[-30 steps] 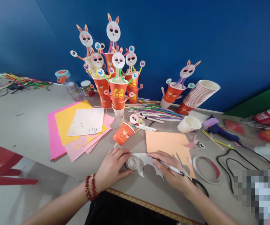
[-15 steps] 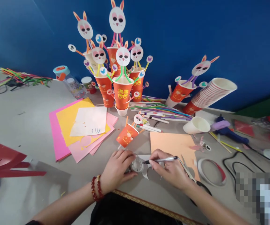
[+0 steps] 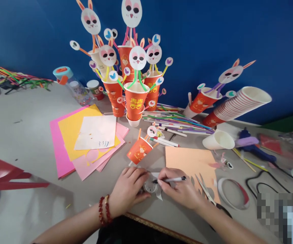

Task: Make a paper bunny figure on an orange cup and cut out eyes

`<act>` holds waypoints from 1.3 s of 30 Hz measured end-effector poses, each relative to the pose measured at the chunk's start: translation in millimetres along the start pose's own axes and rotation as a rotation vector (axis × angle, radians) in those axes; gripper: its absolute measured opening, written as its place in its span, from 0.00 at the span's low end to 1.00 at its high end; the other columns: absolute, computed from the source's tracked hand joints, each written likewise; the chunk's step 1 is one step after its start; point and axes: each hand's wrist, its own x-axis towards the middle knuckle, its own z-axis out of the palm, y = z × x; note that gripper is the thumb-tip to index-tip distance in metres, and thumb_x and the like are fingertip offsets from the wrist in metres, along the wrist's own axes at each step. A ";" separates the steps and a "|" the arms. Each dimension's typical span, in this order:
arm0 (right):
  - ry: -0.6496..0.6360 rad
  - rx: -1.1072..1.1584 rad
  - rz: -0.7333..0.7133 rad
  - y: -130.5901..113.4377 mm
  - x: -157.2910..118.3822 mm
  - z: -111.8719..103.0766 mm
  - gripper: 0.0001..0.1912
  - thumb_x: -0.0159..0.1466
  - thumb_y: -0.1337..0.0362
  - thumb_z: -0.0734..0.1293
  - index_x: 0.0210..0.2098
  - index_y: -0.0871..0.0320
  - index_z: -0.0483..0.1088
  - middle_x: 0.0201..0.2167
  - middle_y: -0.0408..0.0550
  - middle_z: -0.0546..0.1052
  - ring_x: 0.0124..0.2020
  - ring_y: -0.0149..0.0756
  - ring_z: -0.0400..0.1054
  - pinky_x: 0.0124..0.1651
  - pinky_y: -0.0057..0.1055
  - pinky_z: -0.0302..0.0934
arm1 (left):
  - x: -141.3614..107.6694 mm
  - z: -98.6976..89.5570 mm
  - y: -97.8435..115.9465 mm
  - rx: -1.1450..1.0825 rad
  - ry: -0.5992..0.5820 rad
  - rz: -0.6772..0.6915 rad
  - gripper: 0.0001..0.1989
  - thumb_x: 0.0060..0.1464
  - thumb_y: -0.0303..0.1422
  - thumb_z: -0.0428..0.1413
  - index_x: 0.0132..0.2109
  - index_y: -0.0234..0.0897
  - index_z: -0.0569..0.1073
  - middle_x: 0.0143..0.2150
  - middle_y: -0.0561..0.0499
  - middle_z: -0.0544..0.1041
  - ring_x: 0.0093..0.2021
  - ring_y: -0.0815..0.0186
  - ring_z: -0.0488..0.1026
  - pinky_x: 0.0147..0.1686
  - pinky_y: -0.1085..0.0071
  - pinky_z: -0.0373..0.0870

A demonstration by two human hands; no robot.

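Observation:
My left hand (image 3: 129, 184), with red beads at the wrist, curls its fingers round the side of a round, whitish disc (image 3: 150, 187) with small dark dots near its edge. The disc rests on a cut piece of white paper (image 3: 159, 195). In my right hand (image 3: 178, 189) is a slim pen (image 3: 175, 179), gripped close to its dark tip, which points at the disc. Whether the tip touches the disc cannot be made out. Just beyond my hands lies a tilted red paper cup (image 3: 139, 151) with a small rabbit face (image 3: 151, 131) on stalks.
Red cups with rabbit heads (image 3: 136, 101) stand at the back. Pink, yellow and white sheets (image 3: 95, 132) lie left, an orange sheet (image 3: 187, 159) right. Scissors (image 3: 207, 193), a tape roll (image 3: 232, 193), a white cup (image 3: 218, 140), stacked cups (image 3: 240, 103) and a glue gun (image 3: 258, 150) are right.
The pen tip has moved left, over the disc, and my right hand has come closer to my left. My left hand keeps its hold. The view has shifted slightly.

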 end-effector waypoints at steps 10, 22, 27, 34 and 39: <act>0.038 0.060 0.029 5.4 -5.7 -2.3 0.08 0.66 0.66 0.60 0.30 0.55 0.65 0.23 0.41 0.71 0.25 0.31 0.65 0.30 0.27 0.56 | 1.1 -1.0 1.1 -0.003 -0.020 -0.008 0.25 0.58 0.47 0.57 0.56 0.37 0.70 0.52 0.44 0.76 0.49 0.55 0.70 0.47 0.59 0.65; 0.097 0.420 0.257 35.9 -15.4 6.1 0.09 0.71 0.58 0.59 0.40 0.55 0.67 0.30 0.45 0.72 0.31 0.34 0.69 0.34 0.28 0.64 | 2.7 1.1 -0.4 -0.016 -0.016 -0.013 0.23 0.58 0.47 0.57 0.54 0.37 0.72 0.50 0.43 0.76 0.48 0.55 0.71 0.47 0.59 0.65; 0.096 0.513 0.307 41.6 -18.1 13.1 0.11 0.71 0.55 0.60 0.44 0.55 0.68 0.34 0.47 0.73 0.36 0.36 0.71 0.38 0.30 0.68 | 2.6 0.8 -0.7 -0.028 -0.003 -0.007 0.22 0.59 0.47 0.56 0.52 0.37 0.72 0.51 0.45 0.77 0.48 0.55 0.71 0.47 0.60 0.64; 0.089 0.451 0.280 41.6 -16.0 13.0 0.12 0.71 0.55 0.59 0.45 0.54 0.69 0.35 0.47 0.73 0.36 0.36 0.71 0.40 0.30 0.68 | 3.2 0.1 0.1 -0.011 0.015 0.005 0.22 0.59 0.48 0.56 0.53 0.37 0.72 0.50 0.44 0.77 0.48 0.56 0.71 0.46 0.61 0.65; 0.087 0.452 0.287 41.1 -15.7 13.6 0.13 0.71 0.55 0.59 0.45 0.54 0.69 0.34 0.47 0.73 0.36 0.37 0.71 0.39 0.31 0.69 | 3.2 0.9 0.0 -0.018 0.017 -0.004 0.22 0.59 0.48 0.55 0.53 0.38 0.73 0.50 0.44 0.78 0.47 0.55 0.72 0.46 0.61 0.65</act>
